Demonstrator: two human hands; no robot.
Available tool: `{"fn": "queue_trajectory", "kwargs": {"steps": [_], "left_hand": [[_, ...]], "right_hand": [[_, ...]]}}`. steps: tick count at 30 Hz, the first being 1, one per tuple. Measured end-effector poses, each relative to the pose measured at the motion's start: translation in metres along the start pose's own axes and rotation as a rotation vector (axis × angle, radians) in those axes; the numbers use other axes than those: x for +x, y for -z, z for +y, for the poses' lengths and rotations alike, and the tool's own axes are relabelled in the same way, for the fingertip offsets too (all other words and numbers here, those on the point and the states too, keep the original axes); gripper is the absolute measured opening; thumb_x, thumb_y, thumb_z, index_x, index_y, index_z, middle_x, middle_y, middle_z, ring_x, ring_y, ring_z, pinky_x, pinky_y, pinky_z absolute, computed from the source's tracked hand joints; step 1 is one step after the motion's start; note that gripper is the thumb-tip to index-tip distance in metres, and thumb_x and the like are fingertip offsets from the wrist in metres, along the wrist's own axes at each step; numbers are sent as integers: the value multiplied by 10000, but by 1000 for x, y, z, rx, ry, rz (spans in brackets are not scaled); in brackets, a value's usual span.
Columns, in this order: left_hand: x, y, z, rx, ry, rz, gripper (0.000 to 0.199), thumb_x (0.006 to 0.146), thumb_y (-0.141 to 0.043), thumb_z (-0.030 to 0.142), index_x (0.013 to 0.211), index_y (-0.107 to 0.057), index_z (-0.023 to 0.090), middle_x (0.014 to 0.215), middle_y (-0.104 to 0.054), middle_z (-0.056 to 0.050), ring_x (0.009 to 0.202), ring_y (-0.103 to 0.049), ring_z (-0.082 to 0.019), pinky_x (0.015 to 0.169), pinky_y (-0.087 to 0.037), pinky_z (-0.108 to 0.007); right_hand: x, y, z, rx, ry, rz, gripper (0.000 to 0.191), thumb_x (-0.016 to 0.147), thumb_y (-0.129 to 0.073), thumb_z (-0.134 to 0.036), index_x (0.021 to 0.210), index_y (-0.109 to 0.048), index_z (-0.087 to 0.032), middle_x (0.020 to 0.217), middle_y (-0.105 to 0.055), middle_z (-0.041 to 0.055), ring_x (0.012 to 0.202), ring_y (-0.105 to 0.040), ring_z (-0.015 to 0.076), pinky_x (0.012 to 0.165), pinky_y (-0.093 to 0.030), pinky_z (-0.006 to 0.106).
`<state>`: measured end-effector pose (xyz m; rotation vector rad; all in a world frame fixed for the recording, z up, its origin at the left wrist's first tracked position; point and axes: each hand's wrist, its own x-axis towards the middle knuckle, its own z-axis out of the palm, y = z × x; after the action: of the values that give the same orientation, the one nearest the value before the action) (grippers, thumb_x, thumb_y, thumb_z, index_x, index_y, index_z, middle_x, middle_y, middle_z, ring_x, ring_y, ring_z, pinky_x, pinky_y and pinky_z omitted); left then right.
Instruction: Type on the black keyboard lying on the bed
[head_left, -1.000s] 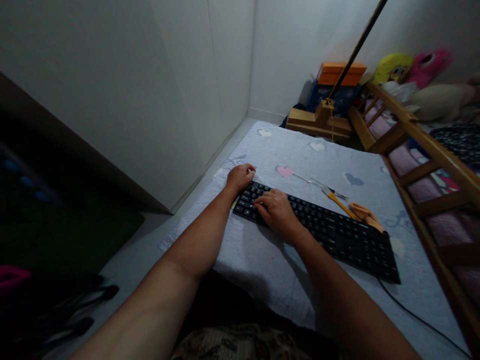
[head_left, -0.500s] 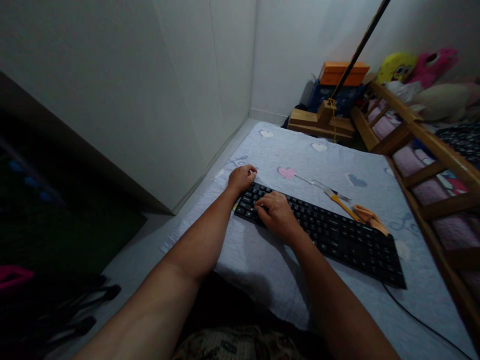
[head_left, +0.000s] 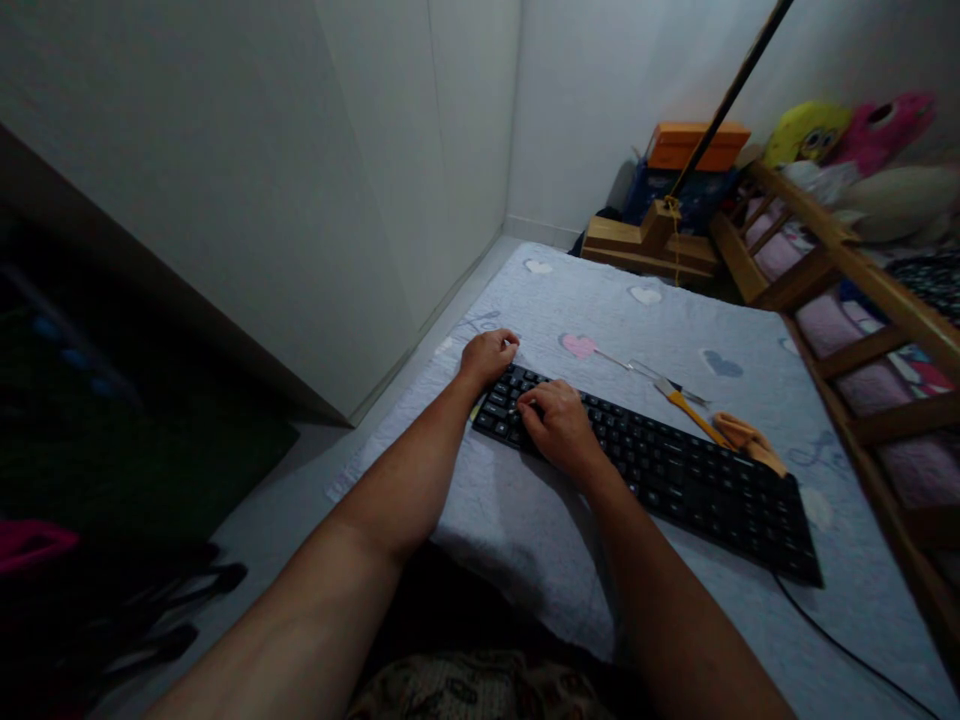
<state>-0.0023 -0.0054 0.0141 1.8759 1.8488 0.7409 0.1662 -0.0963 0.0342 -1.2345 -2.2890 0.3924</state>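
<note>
A black keyboard [head_left: 675, 480] lies slantwise on a light blue quilted cover [head_left: 480, 520]. At its far left corner, my left hand [head_left: 487, 355] is closed, fingers curled against the edge. My right hand [head_left: 559, 420] is over the left-hand keys, thumb and fingers pinched together low on them. Whatever sits in that pinch is too small or hidden to make out. Behind the keyboard lie a brush with a yellow handle [head_left: 694, 415], a thin metal wire-like tool [head_left: 637, 368] and a crumpled orange cloth [head_left: 746, 438].
A cable [head_left: 840, 640] runs from the keyboard toward the lower right. Along the right stands a wooden bed rail [head_left: 862, 255]. A pale cabinet [head_left: 360, 200] rises at left. Beyond the cover are a wooden base with a pole [head_left: 652, 232] and an orange box [head_left: 697, 148].
The view has shifted slightly, moving everything a little to the right. My right hand keeps its pinch over the keys with a small change of finger position; my left hand stays at the corner.
</note>
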Motion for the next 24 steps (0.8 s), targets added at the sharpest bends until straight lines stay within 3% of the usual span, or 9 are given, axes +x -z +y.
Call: {"fn": "queue_trajectory", "kwargs": {"steps": [24], "left_hand": [[1,-2,-2,-8,2,11,273,890,-555,280,1057,-756,201,895,-747,-37,806,-646,-171,765,-465,-267]], "right_hand": [[4,-10,0,22,38,12,163,941,-600,-197,895,-756,-211,900,-740,68,919,-591,237,870,-397,388]]}}
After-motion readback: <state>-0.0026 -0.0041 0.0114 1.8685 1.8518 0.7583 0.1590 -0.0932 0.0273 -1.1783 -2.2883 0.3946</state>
